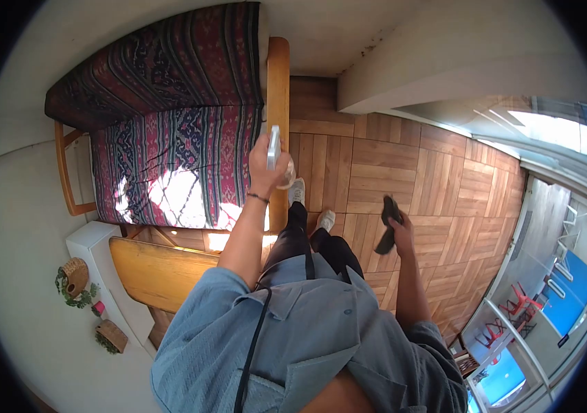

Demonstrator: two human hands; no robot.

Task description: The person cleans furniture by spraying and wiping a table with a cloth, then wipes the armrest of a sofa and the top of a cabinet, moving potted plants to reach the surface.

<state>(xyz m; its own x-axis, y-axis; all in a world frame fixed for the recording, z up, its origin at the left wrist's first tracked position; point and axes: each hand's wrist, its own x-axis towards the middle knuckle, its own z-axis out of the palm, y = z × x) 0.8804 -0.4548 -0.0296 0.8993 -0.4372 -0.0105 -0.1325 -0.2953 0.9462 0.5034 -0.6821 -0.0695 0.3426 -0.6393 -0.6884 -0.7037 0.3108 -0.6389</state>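
My left hand (263,168) is closed around what looks like a spray bottle (275,146), seen from above. Its pale head points away from me, and a rounded, see-through part shows below my fingers. It is over the wooden armrest (278,89) of a sofa covered in patterned woven cloth (149,138). Off to the other side, my right hand (403,233) grips a dark cloth (387,227), which hangs folded above the parquet floor (383,172). Part of the cloth is hidden by my fingers.
A wooden tabletop (159,272) and a white cabinet (104,255) stand to my left, near wall-hung plant baskets (73,277). On my right is a glass door (514,323), with red chairs (514,310) and a blue table (572,289) beyond. A wall corner (355,103) juts out ahead.
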